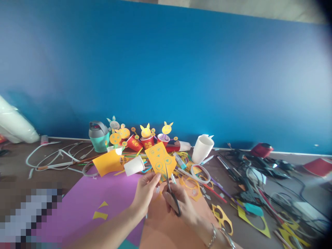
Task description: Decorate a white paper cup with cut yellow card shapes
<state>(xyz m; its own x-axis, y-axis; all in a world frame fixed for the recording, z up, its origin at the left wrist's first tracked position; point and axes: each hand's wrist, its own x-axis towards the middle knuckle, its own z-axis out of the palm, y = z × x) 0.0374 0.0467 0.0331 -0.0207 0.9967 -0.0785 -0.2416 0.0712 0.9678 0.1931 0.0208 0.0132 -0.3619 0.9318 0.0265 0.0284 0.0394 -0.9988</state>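
Scissors [172,193] bite up into the yellow printed card [160,158], right hand [178,202] clamped through the handles, while the left hand [146,190] pinches the card's lower edge, lifting it off the orange sheet [166,224] so the blades run free.

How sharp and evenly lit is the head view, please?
Head view: soft throughout; scissors and yellow paper readable, cables at right smeared; wide-angle bending toward edges; dark vignette in right corners; a pixelated patch lower left.
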